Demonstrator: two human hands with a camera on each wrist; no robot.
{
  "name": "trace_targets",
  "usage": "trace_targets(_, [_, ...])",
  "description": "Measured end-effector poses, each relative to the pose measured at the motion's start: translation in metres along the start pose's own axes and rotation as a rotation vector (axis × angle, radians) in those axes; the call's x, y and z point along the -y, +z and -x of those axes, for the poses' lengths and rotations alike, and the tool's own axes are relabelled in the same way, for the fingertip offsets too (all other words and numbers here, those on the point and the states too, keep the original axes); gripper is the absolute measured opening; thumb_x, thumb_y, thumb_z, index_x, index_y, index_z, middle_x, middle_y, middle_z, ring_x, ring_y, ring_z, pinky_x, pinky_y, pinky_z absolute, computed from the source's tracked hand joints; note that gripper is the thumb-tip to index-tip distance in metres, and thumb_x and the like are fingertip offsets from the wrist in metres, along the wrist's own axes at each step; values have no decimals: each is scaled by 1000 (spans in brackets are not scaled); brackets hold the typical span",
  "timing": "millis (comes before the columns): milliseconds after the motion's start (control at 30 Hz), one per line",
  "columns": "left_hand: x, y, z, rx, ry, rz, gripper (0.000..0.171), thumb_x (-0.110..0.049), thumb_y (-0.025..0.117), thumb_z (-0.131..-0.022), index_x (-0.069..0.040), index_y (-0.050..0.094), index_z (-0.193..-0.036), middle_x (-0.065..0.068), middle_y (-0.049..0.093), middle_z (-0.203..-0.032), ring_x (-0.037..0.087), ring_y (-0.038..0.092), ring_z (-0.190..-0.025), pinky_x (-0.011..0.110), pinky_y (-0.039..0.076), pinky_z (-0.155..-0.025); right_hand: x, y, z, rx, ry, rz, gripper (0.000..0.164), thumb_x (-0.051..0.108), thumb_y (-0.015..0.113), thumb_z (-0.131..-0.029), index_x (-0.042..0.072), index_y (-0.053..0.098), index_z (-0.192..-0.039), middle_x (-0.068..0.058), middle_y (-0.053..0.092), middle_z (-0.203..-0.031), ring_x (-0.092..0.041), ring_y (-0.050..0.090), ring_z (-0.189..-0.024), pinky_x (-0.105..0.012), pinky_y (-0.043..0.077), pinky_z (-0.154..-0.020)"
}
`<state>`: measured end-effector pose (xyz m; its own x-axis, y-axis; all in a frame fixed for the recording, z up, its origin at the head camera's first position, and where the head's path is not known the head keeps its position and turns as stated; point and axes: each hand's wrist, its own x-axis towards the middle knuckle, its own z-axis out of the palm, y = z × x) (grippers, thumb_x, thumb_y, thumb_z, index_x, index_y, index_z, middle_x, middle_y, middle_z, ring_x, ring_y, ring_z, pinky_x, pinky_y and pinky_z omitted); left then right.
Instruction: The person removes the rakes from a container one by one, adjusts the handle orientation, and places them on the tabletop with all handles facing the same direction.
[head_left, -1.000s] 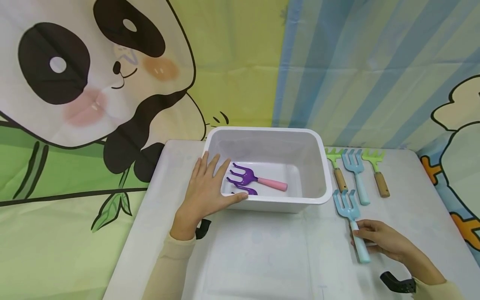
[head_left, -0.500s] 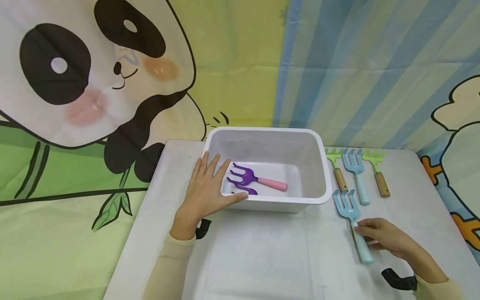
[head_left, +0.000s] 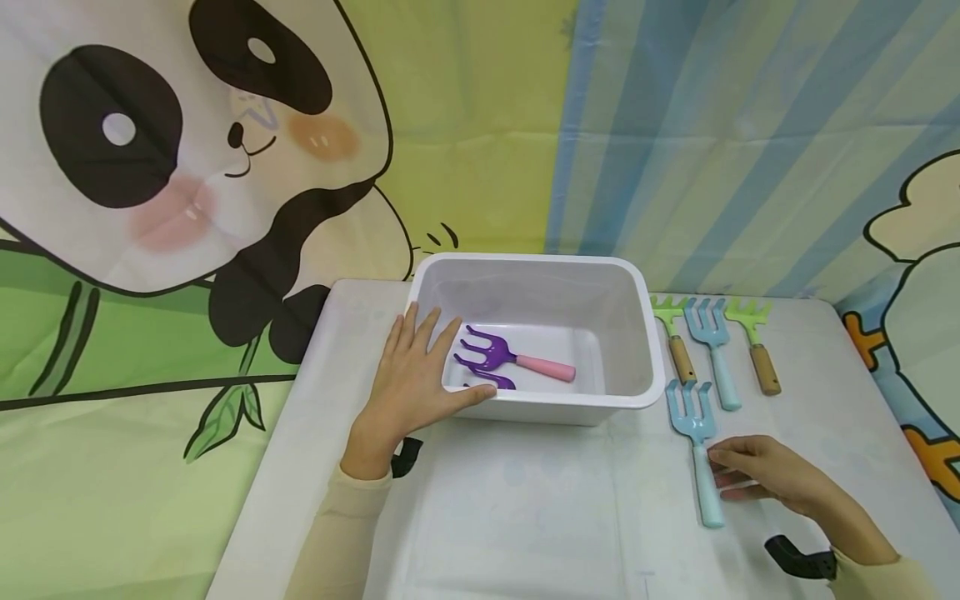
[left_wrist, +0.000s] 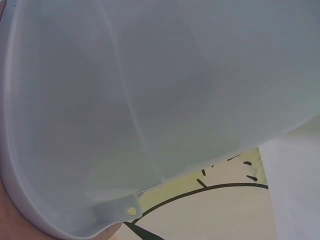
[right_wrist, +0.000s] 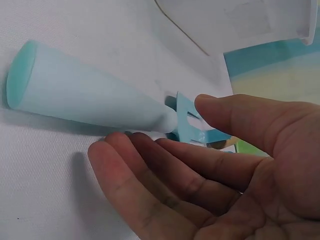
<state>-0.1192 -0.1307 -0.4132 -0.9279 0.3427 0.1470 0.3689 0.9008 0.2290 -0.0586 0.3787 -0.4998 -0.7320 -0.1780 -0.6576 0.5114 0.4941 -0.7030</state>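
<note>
The left hand [head_left: 411, 375] is resting, fingers [head_left: 407, 333] fanned wide; nearby, the right hand [head_left: 772, 475] is curving loosely, thumb [right_wrist: 235, 117] apart.

Head cam: from person's side, 6 o'clock, facing fwd & down twd 12; widest, furthest back, bin [head_left: 555, 407] nr centre, backdrop [head_left: 472, 133] beyond. L wrist cam: v. close on bin's outer wall, backdrop at 5. R wrist cam: close, low over table [right_wrist: 42, 175]; blue fork [right_wrist: 92, 95] at 10, R hand [right_wrist: 220, 187] at 4–5, bin at 1. Head + R share fork, hand, bin; head + L, bin & backdrop.
</note>
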Motion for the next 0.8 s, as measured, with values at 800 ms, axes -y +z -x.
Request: trace_targets(800, [0,0,-1,3,3,-5,113,-94,37,-75,-15,37,-156,18,27,-161,38,0,-151,52,-1,-120,90,-29,27,10,-349,139,43,17,51,-106,-15,45,-134,-22,62,-118,-29,67,-100,-41,60,-79])
